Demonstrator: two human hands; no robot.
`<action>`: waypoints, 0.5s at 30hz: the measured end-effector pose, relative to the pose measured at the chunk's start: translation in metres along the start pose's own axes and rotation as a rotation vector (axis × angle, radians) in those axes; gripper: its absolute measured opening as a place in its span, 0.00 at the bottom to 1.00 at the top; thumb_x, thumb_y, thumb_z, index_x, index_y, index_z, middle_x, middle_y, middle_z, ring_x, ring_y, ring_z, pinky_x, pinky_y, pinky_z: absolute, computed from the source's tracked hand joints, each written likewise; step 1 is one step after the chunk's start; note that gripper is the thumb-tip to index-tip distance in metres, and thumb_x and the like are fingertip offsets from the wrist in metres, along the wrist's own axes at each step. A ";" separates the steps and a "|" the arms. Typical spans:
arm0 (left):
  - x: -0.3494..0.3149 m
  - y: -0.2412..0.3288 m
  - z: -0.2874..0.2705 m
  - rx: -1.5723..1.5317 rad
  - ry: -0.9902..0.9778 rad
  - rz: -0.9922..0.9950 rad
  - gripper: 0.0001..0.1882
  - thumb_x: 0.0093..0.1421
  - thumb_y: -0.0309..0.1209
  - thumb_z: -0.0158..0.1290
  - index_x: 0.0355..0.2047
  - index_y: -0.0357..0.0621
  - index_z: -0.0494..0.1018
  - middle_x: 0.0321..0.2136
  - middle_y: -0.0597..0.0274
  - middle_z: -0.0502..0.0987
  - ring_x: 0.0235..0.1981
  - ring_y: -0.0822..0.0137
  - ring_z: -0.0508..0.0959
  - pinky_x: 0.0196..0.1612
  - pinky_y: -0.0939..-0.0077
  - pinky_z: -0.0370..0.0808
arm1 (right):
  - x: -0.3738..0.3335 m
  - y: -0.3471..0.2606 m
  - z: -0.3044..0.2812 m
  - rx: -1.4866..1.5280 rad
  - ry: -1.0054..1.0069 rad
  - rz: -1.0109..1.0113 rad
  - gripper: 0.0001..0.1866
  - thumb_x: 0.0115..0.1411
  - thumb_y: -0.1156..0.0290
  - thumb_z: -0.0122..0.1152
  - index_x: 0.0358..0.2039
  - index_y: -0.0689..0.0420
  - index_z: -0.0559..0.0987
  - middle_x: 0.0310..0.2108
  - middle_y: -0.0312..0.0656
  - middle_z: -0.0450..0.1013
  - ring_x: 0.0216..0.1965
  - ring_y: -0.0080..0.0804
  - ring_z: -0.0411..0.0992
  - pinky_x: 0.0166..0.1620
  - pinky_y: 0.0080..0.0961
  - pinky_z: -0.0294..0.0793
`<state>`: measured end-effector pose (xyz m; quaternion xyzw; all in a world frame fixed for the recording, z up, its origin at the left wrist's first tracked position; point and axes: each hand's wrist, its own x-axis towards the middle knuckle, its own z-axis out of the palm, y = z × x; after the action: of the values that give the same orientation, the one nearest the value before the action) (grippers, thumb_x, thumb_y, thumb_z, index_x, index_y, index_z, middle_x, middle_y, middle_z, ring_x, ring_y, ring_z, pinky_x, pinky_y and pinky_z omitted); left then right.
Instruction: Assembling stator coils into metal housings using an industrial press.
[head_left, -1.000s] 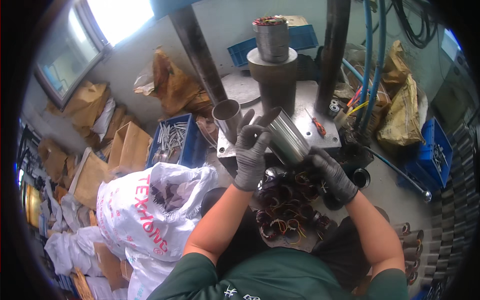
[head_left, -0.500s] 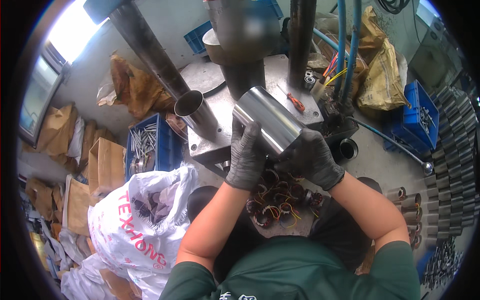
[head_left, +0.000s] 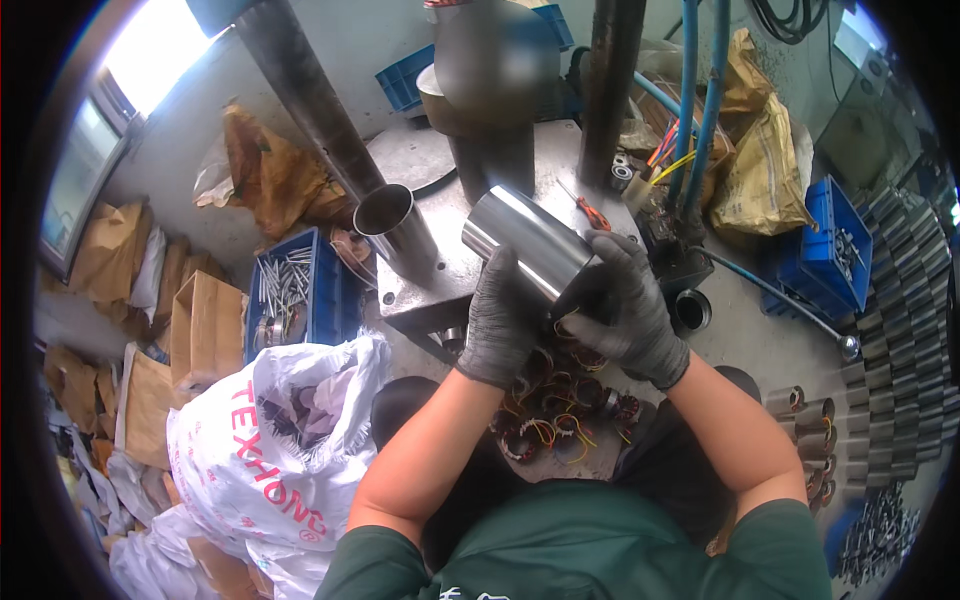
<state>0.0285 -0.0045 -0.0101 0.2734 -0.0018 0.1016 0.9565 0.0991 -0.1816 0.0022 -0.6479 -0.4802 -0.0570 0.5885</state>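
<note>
A shiny steel cylinder (head_left: 527, 243) is held tilted in front of me, its near end toward my right hand. My left hand (head_left: 500, 325), in a grey-black glove, is closed on its lower left side. My right hand (head_left: 635, 315), gloved alike, curves around the near end with fingers at the upper rim and thumb below. That end is dark, and whether anything sits inside it I cannot make out. Below the hands lie several wire-wound stators (head_left: 570, 405) with coloured leads. An open steel tube (head_left: 400, 225) stands on the press's metal table (head_left: 440, 160) to the left.
A screwdriver (head_left: 592, 214) lies on the press table, between the ram (head_left: 495, 160) and a thick column (head_left: 612, 100). Blue bins (head_left: 345, 300) hold metal parts at left, with another bin (head_left: 825, 250) at right. A white sack (head_left: 240, 450) stands at left; stacked cylinders (head_left: 900, 330) stand at right.
The cylinder has dropped slightly toward me. My right hand has shifted its grip at the near end, its fingers now spread up around the rim. The left hand still holds the side.
</note>
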 end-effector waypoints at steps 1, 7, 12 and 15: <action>0.001 0.001 0.002 0.001 -0.004 0.039 0.44 0.66 0.57 0.53 0.71 0.40 0.55 0.64 0.43 0.69 0.65 0.44 0.71 0.70 0.43 0.67 | -0.002 0.004 -0.011 -0.086 -0.003 0.012 0.45 0.49 0.72 0.77 0.68 0.53 0.68 0.61 0.52 0.67 0.58 0.46 0.72 0.62 0.41 0.72; -0.008 0.022 0.008 -0.300 0.020 -0.035 0.44 0.65 0.60 0.51 0.71 0.42 0.55 0.63 0.43 0.67 0.65 0.42 0.70 0.70 0.40 0.66 | 0.018 -0.042 -0.075 -0.528 0.182 -0.256 0.38 0.54 0.78 0.72 0.65 0.60 0.69 0.60 0.54 0.70 0.57 0.46 0.74 0.60 0.37 0.76; -0.013 0.029 0.003 -0.288 0.078 -0.035 0.54 0.57 0.72 0.56 0.71 0.47 0.57 0.61 0.48 0.70 0.63 0.44 0.71 0.68 0.40 0.68 | -0.031 -0.096 -0.154 -0.618 0.592 -0.448 0.24 0.67 0.76 0.58 0.64 0.59 0.70 0.62 0.52 0.70 0.64 0.47 0.70 0.66 0.39 0.70; -0.019 0.029 0.017 -0.161 0.100 0.070 0.54 0.56 0.72 0.58 0.70 0.48 0.58 0.60 0.50 0.70 0.62 0.47 0.72 0.68 0.42 0.69 | -0.093 -0.080 -0.211 -1.000 0.658 -0.265 0.22 0.69 0.77 0.57 0.63 0.60 0.71 0.64 0.51 0.68 0.64 0.44 0.69 0.66 0.39 0.71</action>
<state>0.0054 0.0072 0.0188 0.1901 0.0282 0.1481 0.9701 0.0981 -0.4182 0.0628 -0.7288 -0.2647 -0.5452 0.3188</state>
